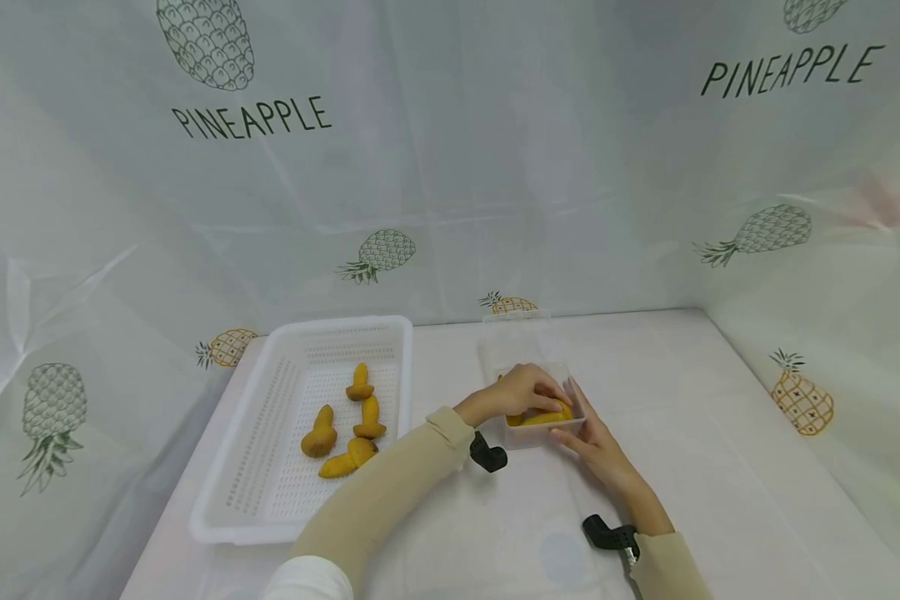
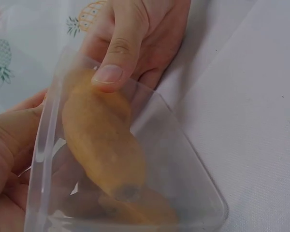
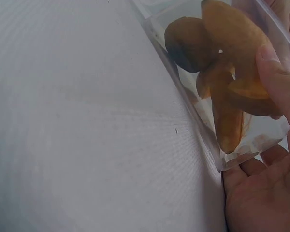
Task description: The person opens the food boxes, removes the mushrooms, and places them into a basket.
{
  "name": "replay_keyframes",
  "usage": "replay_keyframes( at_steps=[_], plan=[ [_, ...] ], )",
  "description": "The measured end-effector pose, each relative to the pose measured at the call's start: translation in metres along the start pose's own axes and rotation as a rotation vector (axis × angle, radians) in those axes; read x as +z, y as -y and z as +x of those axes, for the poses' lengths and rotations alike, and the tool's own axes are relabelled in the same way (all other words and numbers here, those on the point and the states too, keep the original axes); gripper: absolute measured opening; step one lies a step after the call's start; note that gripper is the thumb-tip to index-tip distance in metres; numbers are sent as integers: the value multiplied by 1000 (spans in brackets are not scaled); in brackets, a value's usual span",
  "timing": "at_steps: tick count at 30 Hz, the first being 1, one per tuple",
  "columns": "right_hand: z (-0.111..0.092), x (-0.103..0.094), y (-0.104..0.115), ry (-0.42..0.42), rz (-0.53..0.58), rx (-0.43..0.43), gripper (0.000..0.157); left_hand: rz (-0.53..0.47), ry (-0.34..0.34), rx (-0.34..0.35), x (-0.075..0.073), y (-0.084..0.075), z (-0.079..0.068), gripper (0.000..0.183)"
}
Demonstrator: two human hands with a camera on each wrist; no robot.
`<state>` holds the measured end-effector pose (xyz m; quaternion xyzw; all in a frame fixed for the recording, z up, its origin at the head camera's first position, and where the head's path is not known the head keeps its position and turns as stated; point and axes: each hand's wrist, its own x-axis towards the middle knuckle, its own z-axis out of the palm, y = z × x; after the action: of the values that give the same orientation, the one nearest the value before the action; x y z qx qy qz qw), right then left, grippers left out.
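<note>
My left hand (image 1: pixel 527 390) reaches over the clear plastic box (image 1: pixel 528 437), its curled fingers holding a yellow mushroom (image 1: pixel 565 412) inside at the right end. Other yellow mushrooms lie in the box, seen through its wall in the right wrist view, one dark-capped mushroom (image 3: pixel 186 43) among them. My right hand (image 1: pixel 602 450) grips the box's right end, thumb on the near wall and fingers round the side. Through the wall in the left wrist view, a mushroom (image 2: pixel 104 140) shows beneath the right thumb. The box's clear lid (image 1: pixel 513 337) stands open at the back.
A white perforated basket (image 1: pixel 228 500) stands on the left of the table, with several yellow mushrooms (image 1: pixel 318 433) at its right side. The left forearm passes over the basket's near right corner. A pineapple-print curtain (image 1: pixel 450 167) hangs behind the white-covered table (image 1: pixel 720 467).
</note>
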<state>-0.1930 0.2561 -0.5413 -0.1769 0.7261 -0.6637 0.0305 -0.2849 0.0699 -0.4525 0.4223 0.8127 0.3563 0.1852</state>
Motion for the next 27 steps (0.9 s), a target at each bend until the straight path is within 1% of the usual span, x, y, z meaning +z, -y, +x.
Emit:
replay_keyframes(
  at_steps=[2,7,10,14,20,27],
  plan=[
    [0,0,0,-5,-11,6,91,-20,-21,-5,-1,-1,-1,19],
    [1,0,2,-23,-65,47,89,-129,-88,-18,-4,3,-4,21],
    [1,0,2,-34,-91,54,88,-183,-129,-29,-7,4,-5,21],
    [0,1,1,-44,-96,57,88,-266,-154,-37,-13,4,-8,22],
    [0,2,2,-63,-114,71,89,-449,-175,-74,-28,2,-20,24],
    [1,3,4,-55,-98,68,89,-546,-247,-87,-51,0,-37,28]
  ],
)
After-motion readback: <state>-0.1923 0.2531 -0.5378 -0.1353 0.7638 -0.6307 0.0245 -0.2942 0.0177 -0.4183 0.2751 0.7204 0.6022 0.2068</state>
